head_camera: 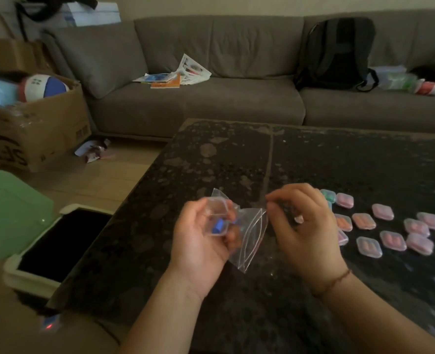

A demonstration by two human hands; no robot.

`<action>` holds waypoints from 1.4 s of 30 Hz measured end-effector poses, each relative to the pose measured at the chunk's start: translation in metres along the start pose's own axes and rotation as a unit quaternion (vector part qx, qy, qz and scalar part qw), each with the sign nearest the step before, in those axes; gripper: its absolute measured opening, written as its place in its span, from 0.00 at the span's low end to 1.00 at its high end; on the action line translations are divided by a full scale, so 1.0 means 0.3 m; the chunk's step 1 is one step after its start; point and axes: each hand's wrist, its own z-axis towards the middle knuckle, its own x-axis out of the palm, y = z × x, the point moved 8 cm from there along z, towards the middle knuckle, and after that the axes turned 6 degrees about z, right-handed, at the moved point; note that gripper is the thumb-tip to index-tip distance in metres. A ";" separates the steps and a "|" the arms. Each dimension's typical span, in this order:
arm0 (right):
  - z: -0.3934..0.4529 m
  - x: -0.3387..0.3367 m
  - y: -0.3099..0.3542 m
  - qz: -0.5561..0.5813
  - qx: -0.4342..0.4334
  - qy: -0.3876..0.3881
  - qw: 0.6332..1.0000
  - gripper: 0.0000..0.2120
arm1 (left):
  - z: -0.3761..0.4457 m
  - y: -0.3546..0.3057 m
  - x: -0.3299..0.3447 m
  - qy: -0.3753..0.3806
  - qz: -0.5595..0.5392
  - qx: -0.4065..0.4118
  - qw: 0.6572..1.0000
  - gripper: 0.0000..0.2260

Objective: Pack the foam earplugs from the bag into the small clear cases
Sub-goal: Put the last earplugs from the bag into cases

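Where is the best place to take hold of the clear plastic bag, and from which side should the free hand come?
Pinch the clear plastic bag at its open zip rim, coming from the right. The rim faces the right hand, while the left hand already holds the bag's other end with the open case.

Two bare forearms and hands of one person enter from the bottom edge of the view. No sleeves cover either arm; both are uncovered from the lower edge up to the fingers. The left hand [198, 241] wears nothing: there is no ring, watch or band on it or on its wrist. The right hand [304, 226] has one thing worn near it, a thin, dark reddish-brown cord bracelet [332, 282] that circles the wrist just below the hand. The cord looks braided or knotted, though the picture is too soft to tell which. Fingernails are short and plain where they show.
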 end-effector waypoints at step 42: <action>-0.027 0.004 0.059 0.083 0.117 0.117 0.983 0.11 | 0.016 -0.019 -0.028 -0.129 0.012 0.092 0.987 0.15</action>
